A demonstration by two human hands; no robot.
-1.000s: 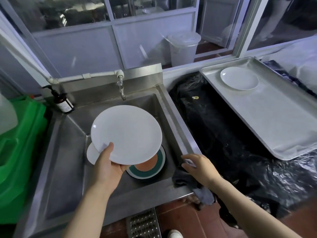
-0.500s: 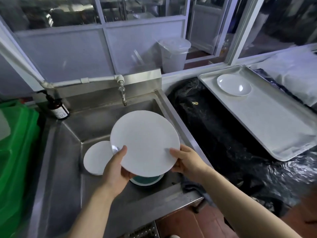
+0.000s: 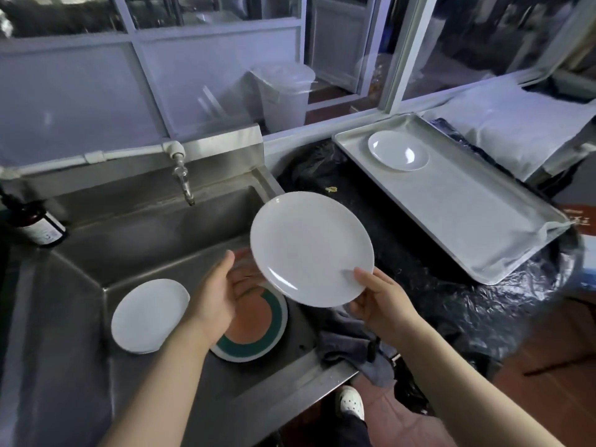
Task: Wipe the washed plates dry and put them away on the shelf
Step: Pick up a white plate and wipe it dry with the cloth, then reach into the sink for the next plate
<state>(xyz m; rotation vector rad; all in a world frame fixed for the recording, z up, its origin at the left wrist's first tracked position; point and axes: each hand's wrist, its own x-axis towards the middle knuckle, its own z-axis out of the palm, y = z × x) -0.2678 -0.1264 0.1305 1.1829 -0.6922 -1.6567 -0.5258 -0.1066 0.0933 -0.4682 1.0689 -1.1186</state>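
Nearest the viewer, at about five o'clock, the right hand (image 3: 380, 298) pinches the near rim of a plain white plate (image 3: 311, 248), thumb on top, holding it tilted above the right edge of the sink (image 3: 80, 285). At seven o'clock the left hand (image 3: 222, 291) hovers open just beside the plate, fingers loose, holding nothing. Below the right wrist a grey cloth (image 3: 348, 343) is draped over the sink's corner. In the basin lie a small white plate (image 3: 148, 314) and a green-rimmed plate (image 3: 258, 327). Farther off, at two o'clock, a metal tray (image 3: 467, 217) carries one white dish (image 3: 398, 150). To dry well, the free hand should probably fetch the cloth while the grip stays firm, since a wet rim slips easily.
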